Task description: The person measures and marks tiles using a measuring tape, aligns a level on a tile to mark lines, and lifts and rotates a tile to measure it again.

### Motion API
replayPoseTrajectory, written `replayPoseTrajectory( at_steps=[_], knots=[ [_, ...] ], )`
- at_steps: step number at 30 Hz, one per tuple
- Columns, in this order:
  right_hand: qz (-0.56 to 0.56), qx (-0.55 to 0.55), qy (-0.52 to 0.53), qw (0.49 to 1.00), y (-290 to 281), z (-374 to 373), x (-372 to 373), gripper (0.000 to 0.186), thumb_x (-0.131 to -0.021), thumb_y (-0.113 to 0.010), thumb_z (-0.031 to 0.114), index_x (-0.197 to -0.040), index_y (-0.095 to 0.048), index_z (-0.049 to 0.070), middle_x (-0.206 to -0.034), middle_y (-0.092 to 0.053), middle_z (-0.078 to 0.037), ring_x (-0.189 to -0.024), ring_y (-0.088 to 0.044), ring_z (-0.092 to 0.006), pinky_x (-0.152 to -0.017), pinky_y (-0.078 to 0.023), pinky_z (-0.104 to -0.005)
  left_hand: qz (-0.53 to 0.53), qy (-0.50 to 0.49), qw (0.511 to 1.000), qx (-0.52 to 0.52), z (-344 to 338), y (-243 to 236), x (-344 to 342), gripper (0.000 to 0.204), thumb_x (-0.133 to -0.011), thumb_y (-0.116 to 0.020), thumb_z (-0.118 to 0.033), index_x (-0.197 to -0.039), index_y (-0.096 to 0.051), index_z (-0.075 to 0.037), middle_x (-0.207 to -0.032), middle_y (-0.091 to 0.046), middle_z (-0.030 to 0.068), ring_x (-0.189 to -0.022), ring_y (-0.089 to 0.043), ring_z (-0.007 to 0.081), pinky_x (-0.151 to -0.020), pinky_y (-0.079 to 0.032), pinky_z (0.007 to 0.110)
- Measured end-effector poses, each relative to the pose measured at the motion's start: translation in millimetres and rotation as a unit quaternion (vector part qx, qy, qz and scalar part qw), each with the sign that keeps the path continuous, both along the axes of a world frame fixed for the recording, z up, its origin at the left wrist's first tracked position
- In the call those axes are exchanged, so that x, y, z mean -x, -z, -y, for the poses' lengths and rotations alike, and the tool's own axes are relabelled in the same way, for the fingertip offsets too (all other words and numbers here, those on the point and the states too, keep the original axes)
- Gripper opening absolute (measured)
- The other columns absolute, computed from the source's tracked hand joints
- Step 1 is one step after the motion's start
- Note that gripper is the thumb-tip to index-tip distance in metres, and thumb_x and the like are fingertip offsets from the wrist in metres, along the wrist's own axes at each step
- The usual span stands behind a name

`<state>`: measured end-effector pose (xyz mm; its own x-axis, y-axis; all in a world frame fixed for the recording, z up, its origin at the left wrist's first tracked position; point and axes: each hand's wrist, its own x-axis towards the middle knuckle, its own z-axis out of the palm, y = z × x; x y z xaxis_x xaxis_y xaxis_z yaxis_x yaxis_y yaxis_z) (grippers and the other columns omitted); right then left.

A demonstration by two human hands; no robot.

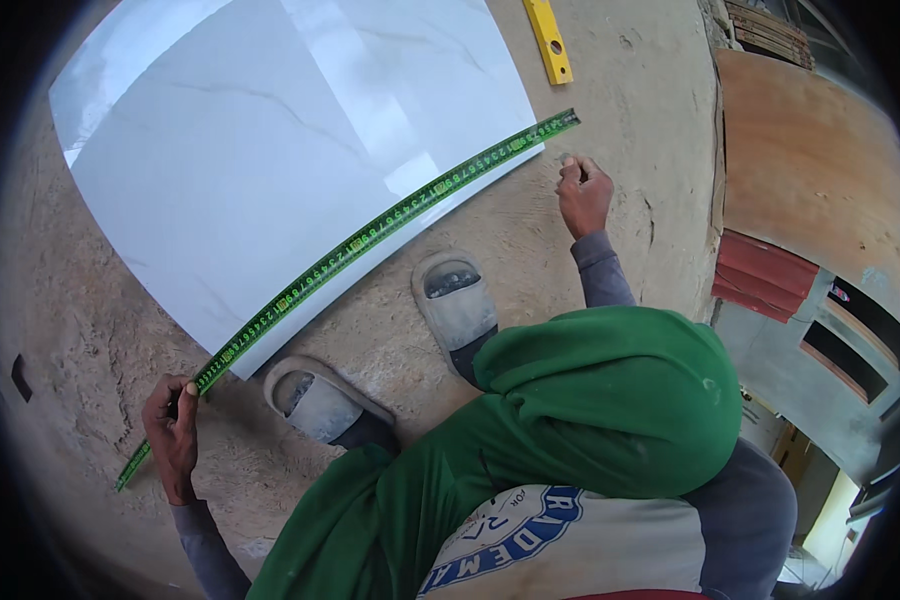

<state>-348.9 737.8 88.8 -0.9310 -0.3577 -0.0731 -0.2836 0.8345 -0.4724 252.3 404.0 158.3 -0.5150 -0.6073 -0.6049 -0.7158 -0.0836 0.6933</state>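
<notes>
A green tape measure blade (382, 226) stretches diagonally across a large glossy white slab with faint veins (240, 180), a little in from its near edge. My left hand (173, 435) pinches the blade between thumb and fingers just beyond the slab's lower left corner. Past that hand, the rest of the blade slants down toward the ground. Over by the blade's far right end, my right hand (585, 197) is closed, fingertips together, apart from both tape and slab. A small greyish bit shows at those fingertips, too small to name.
A yellow spirit level (548, 45) lies beyond the slab's right side. My feet in grey slides (315, 402) rest on the rough, dusty ground close to the slab's near edge. Farther right are a brown wooden panel (810, 150) and a red object (762, 275).
</notes>
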Motion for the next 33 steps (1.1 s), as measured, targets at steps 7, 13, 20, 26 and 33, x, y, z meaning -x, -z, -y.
replayPoseTrajectory(
  at_steps=[7, 13, 20, 26, 33],
  knots=[
    [-0.006, 0.077, -0.129, 0.989, -5.1, 124.5, 39.4, 0.026, -0.107, -0.06, 0.02, -0.107, -0.072, -0.004, -0.085, -0.071, -0.011, -0.076, -0.064, -0.0173, -0.072, -0.052, -0.0354, -0.039, -0.005, 0.981, 0.19, 192.5, 15.6, 89.1, 0.022, -0.105, -0.069, -0.021, -0.102, -0.072, 0.0, -0.076, -0.055, -0.0064, -0.071, -0.046, 0.0047, -0.063, -0.038, 0.027],
    [-0.047, 0.129, -0.233, 0.963, 16.6, 256.8, 28.1, 0.026, -0.108, -0.058, 0.019, -0.109, -0.07, -0.003, -0.091, -0.072, -0.018, -0.08, -0.067, -0.0285, -0.077, -0.053, -0.0414, -0.023, 0.057, 0.962, 0.265, 344.6, 34.5, 140.2, 0.027, -0.104, -0.065, -0.027, -0.108, -0.074, -0.001, -0.089, -0.068, 0.0051, -0.083, -0.059, 0.0163, -0.078, -0.049, 0.035],
    [-0.093, 0.127, -0.265, 0.951, 29.0, 287.6, 23.2, 0.024, -0.111, -0.056, 0.019, -0.108, -0.066, -0.002, -0.092, -0.07, -0.021, -0.081, -0.067, -0.0343, -0.077, -0.053, -0.0438, 0.011, 0.135, 0.947, 0.291, 436.4, 58.8, 153.7, 0.031, -0.104, -0.064, -0.03, -0.111, -0.074, -0.001, -0.096, -0.071, 0.0086, -0.093, -0.062, 0.0187, -0.088, -0.049, 0.037],
    [-0.098, 0.067, -0.297, 0.948, 28.2, 291.2, 31.9, 0.025, -0.111, -0.056, 0.02, -0.107, -0.066, -0.003, -0.088, -0.068, -0.02, -0.079, -0.064, -0.0305, -0.077, -0.051, -0.0428, 0.0, 0.103, 0.957, 0.272, 435.3, 66.6, 171.4, 0.036, -0.101, -0.065, -0.031, -0.119, -0.076, -0.001, -0.107, -0.076, 0.0134, -0.1, -0.067, 0.0228, -0.094, -0.05, 0.039],
    [-0.034, 0.042, -0.289, 0.956, 14.9, 307.9, 48.5, 0.031, -0.112, -0.053, 0.025, -0.105, -0.064, -0.004, -0.083, -0.065, -0.018, -0.074, -0.059, -0.0253, -0.074, -0.049, -0.0406, 0.01, 0.081, 0.96, 0.267, 439.8, 63.4, 173.1, 0.037, -0.099, -0.067, -0.029, -0.12, -0.079, -0.001, -0.109, -0.078, 0.015, -0.102, -0.071, 0.024, -0.099, -0.051, 0.039]
  ],
)
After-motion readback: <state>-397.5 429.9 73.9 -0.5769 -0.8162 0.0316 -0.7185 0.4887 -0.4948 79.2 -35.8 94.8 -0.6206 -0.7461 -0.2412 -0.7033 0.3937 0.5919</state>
